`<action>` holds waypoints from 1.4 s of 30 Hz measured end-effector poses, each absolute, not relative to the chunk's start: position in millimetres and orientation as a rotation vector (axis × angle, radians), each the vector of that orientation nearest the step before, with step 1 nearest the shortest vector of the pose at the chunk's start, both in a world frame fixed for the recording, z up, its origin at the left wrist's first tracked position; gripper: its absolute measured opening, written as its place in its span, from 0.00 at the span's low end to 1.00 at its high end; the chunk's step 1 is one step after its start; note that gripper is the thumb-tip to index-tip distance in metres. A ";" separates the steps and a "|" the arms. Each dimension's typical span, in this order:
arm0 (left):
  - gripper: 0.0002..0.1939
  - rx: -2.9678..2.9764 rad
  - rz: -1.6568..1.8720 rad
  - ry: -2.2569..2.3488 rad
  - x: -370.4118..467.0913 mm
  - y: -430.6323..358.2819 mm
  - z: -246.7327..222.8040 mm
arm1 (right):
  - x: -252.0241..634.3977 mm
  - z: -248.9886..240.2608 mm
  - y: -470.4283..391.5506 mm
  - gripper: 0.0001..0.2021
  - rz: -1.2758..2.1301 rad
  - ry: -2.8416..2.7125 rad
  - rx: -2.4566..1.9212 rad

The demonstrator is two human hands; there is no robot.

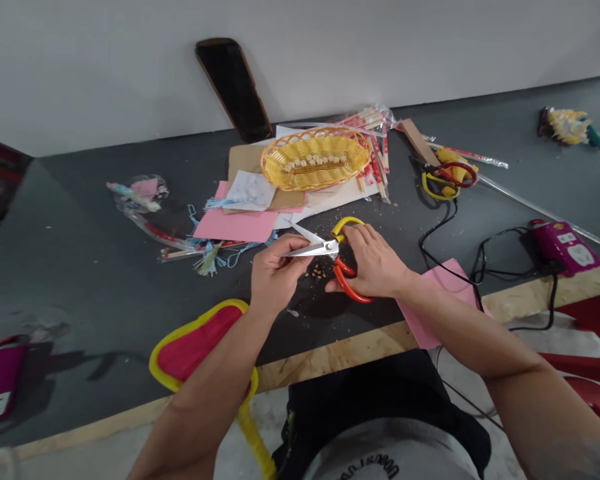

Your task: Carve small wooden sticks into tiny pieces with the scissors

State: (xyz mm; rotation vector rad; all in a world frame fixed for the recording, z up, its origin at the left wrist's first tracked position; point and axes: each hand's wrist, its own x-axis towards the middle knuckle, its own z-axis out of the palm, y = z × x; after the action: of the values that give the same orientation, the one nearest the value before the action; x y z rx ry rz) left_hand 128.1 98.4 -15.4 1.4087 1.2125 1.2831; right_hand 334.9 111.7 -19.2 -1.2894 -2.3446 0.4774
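Observation:
My right hand (375, 260) is closed around the scissors (325, 249), which have one yellow and one red handle. Their blades are spread and point left, toward my left hand (277, 270). The left fingers are pinched together just behind the blades; what they hold is too small and covered to make out. Small tan bits (316, 272) lie scattered on the grey table (360, 320) between my hands. Beyond them, a yellow woven basket (316, 160) holds a row of small pale pieces (315, 161).
Pink paper (235, 225), blue tassels (209, 261) and wrapped chopsticks (377, 160) surround the basket. A phone (235, 90) leans on the wall. Right are a second pair of scissors (450, 180) and a purple box (567, 247) with black cord. A yellow-rimmed red fan-like object (195, 347) lies under my left forearm.

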 end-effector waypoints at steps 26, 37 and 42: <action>0.11 1.234 1.243 1.270 127.5 97.4 -21.0 | 335.0 -17.5 109.5 0.33 0.381 -2.351 -1.309; 0.03 1.332 1.373 1.178 130.9 100.0 -16.6 | 335.0 -21.1 114.1 0.37 0.339 -2.359 -1.286; 0.03 1.385 1.291 1.177 125.3 100.4 -17.2 | 336.0 -22.1 113.9 0.36 0.373 -2.371 -1.264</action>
State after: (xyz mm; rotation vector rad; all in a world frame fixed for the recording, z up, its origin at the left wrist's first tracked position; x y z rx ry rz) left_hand 125.3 100.4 -17.2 1.3852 1.1765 1.2906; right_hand 336.0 113.9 -22.1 -1.2642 -2.3712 0.3728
